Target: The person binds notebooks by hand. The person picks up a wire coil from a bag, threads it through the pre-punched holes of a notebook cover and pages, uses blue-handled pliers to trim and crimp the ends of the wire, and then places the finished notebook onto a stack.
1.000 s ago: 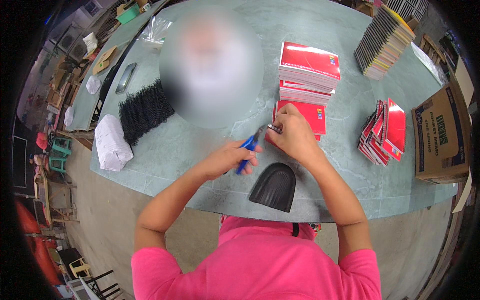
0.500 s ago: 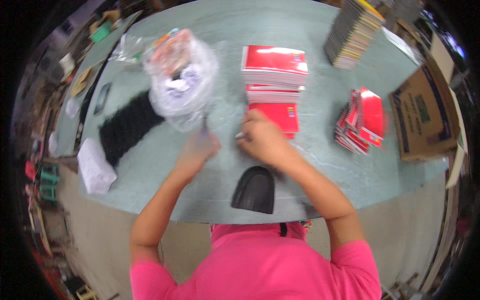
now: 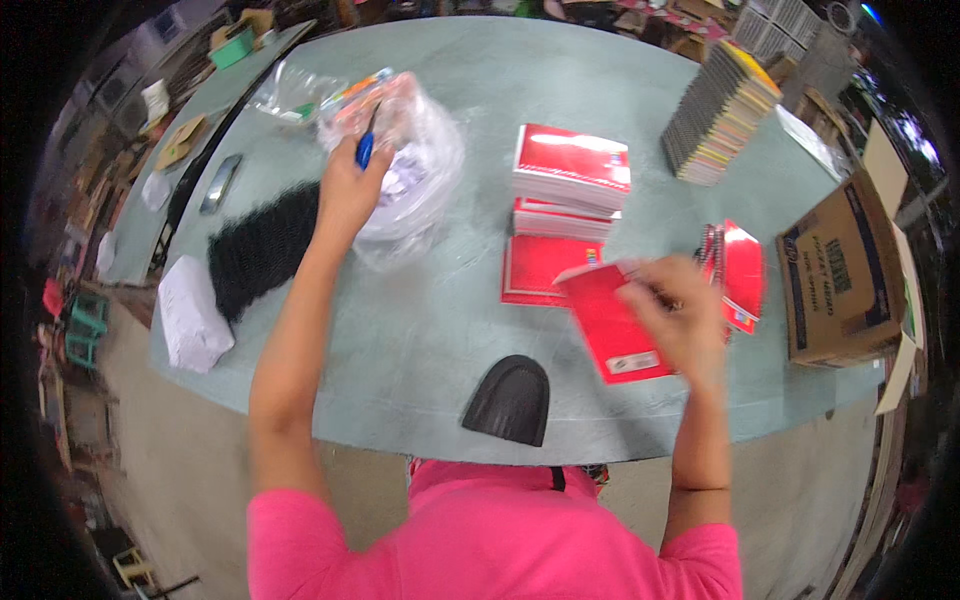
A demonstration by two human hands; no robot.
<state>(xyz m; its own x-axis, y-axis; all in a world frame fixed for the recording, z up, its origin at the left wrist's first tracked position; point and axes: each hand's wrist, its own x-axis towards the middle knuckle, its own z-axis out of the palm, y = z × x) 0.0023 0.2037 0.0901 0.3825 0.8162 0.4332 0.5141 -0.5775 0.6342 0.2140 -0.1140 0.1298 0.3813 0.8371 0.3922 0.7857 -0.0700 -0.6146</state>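
Near right, pinches red notebook (image 3: 608, 325) by its far end in right hand (image 3: 688, 315); probably light, bendy, slick, best held at an edge. Farther left, grips blue pliers (image 3: 365, 150) in left hand (image 3: 350, 192) over clear bag (image 3: 440, 150).

Grey-green table (image 3: 450, 325) – black pad (image 3: 507, 402) by the near edge, white bundle (image 3: 192, 318) and black coils (image 3: 265, 243) toward the left edge, plastic bag (image 3: 432, 175) and red notebooks (image 3: 572, 158) farther in, cardboard box (image 3: 842, 275) at the right edge – notebook stack (image 3: 713, 118) far right
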